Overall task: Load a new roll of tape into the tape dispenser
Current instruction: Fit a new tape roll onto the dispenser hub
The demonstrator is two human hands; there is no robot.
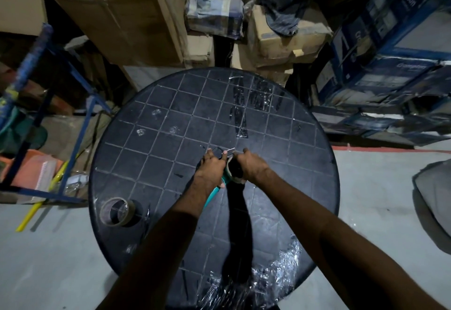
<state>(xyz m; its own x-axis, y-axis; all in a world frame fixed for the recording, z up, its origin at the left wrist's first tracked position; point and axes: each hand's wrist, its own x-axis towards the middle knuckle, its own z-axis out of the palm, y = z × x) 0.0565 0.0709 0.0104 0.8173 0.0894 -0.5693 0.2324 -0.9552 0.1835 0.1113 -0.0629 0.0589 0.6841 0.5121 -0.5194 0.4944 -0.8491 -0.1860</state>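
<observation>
Your left hand clamps the dispenser; right hand fingers grip the tape roll between them. Light, stiff roll; hold its rim.

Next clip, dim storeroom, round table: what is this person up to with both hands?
A person stands over a round dark table with a grid pattern, working on a teal-handled tape dispenser held in the middle of it. The left hand grips the dispenser body, while the right hand is at the roll of tape with a brown cardboard core mounted on it. A second, nearly used-up clear tape roll lies apart near the table's left edge.
</observation>
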